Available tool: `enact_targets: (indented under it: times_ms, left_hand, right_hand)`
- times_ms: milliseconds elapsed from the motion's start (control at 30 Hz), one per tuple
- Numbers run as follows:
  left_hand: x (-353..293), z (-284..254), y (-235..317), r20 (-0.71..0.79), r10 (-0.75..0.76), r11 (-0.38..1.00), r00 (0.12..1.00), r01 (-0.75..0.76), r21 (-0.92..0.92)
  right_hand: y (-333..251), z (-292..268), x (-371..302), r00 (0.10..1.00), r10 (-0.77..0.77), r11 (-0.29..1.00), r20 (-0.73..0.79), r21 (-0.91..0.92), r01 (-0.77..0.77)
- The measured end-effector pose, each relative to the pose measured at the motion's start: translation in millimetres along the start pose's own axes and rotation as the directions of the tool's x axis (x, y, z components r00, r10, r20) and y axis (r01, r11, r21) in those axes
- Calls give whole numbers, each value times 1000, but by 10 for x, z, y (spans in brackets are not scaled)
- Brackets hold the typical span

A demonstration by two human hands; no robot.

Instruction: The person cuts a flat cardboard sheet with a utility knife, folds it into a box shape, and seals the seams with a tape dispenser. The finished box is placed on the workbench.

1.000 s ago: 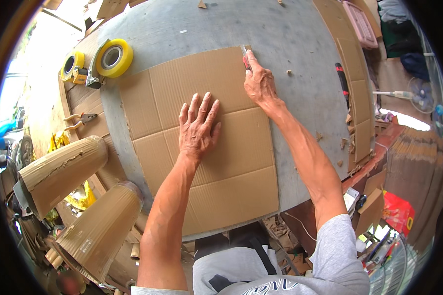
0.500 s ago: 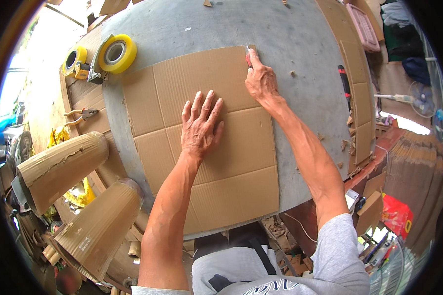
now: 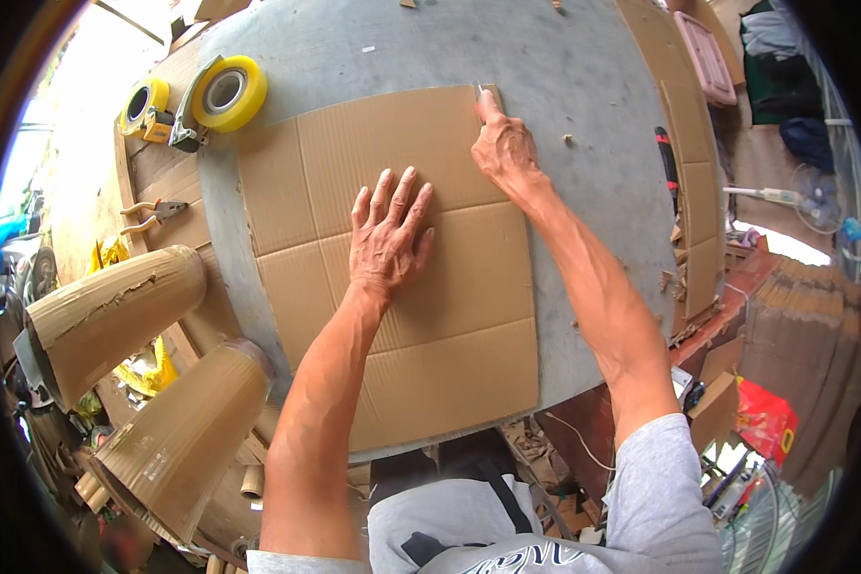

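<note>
Left hand [image 3: 388, 247] spread flat, empty, right hand [image 3: 507, 151] closed round a mostly hidden silver-tipped cutter [image 3: 481, 89], I'd pin that brown cardboard sheet [image 3: 450, 297], pull straight.

Bright daylight; glare far left; fisheye bending, black rim

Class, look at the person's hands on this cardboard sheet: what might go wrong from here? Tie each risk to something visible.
The slim cutter, mostly hidden in the right hand, might slip at the sheet's far right corner and score the grey tabletop.

The left hand lies flat well away from that corner, so the cardboard sheet could shift or lift there.
</note>
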State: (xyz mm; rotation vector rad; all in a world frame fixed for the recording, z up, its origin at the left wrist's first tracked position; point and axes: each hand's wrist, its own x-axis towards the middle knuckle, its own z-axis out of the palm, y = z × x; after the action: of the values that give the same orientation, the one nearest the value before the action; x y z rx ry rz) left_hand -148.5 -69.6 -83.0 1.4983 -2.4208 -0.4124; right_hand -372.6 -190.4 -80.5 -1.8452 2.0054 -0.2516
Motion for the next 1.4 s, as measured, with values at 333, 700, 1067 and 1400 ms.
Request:
enact_targets:
  times_ms: [333,700,1067,1400]
  left_hand:
    - [300,56,314,117,-127,992,985,123,33]
    - [309,-11,344,165,-174,984,971,167,58]
    - [308,-21,354,168,-192,981,967,181,74]
    - [329,-51,393,186,-206,976,961,187,112]
  right_hand:
    - [-250,-314,100,994,17,989,110,-147,0]
    - [-156,-408,128,973,-56,967,225,-230,109]
    - [-162,-518,-44,968,-42,993,246,-95,67]
    - [-77,-524,-306,966,-22,994,257,-100,50]
